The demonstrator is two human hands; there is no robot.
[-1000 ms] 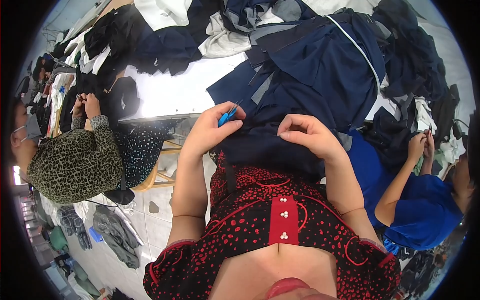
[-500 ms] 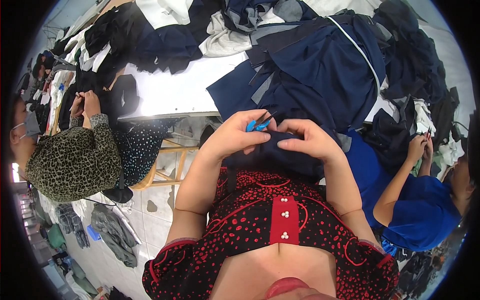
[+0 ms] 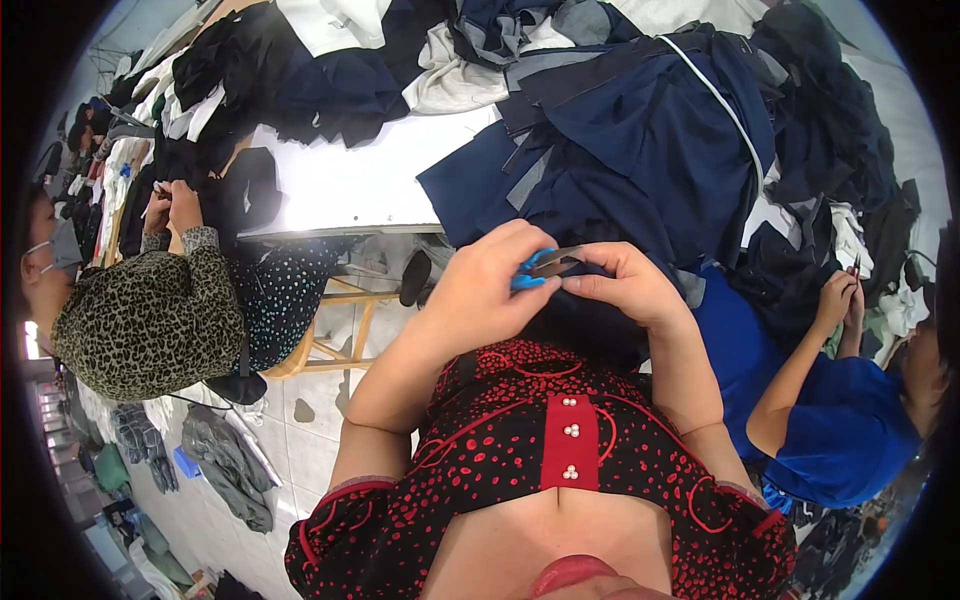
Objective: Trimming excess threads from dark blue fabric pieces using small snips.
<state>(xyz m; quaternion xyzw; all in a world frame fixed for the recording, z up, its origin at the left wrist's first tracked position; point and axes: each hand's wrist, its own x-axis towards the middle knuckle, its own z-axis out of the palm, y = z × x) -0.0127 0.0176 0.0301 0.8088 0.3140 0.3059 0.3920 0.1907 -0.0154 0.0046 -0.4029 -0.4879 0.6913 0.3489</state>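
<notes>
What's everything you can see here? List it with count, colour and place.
Snippers: one, blue handles, in the left hand
Navy cloth pile: several pieces, dark blue, upper centre-right
Band: one, white, across the navy cloth pile
Tabletop: one, white, upper left of centre
Crumpled cloth: one, pale grey, top centre
Dark cloths: many, black and navy, upper left
Stool: one, light wood, left of centre
Floor cloths: several, mostly grey, lower left
Small object, kind unclear: one, blue, lower left
Left co-worker: one, leopard print, left
Right co-worker: one, blue, right
Dress: one, black and red, lower centre
Left hand: one, bare, centre
Right hand: one, bare, centre, close to the snippers
</notes>
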